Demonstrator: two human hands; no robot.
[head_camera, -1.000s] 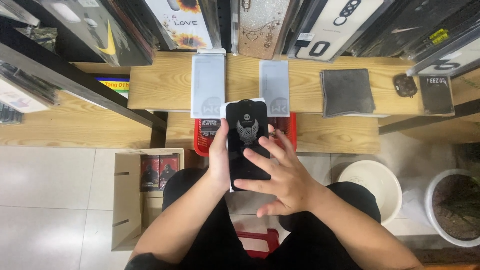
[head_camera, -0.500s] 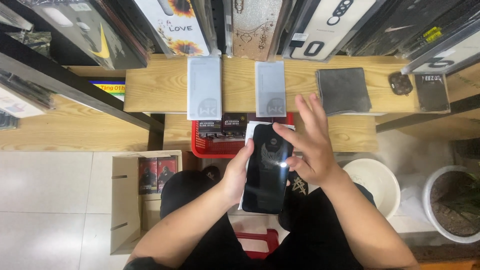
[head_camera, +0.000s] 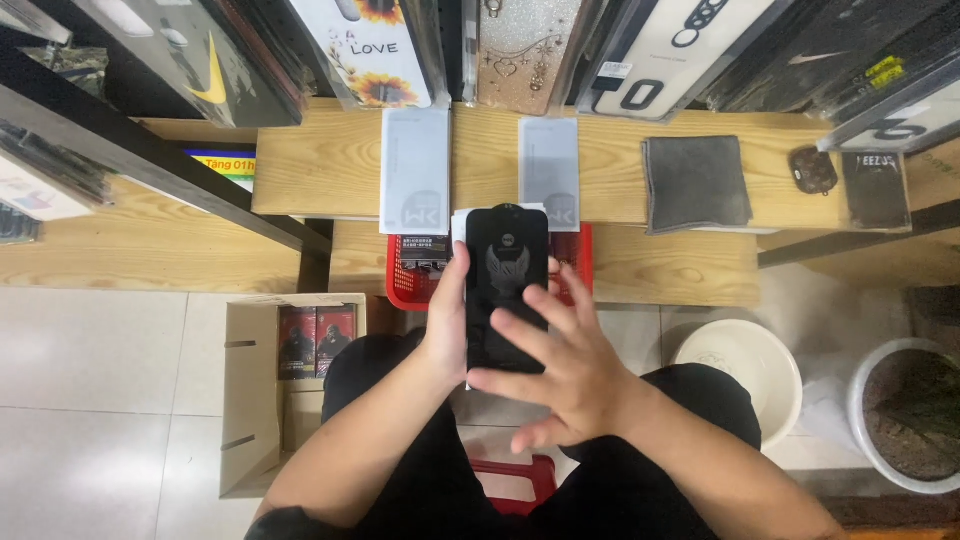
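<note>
My left hand (head_camera: 447, 325) clamps the black screen protector (head_camera: 507, 285) by its left edge, over my lap near the red basket (head_camera: 575, 262). My right hand (head_camera: 560, 365), fingers spread, has come back down flat on its face; half a second ago it was lifted at the right edge.

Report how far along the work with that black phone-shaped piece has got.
Done: two pale flat sleeves lie side by side on the wooden bench, and a grey cloth lies spread beside them. In hand: the left hand grips the black panel by its edge while the right hand lies over its lower face. Left: packets sit in the red basket and the cardboard box.
</note>
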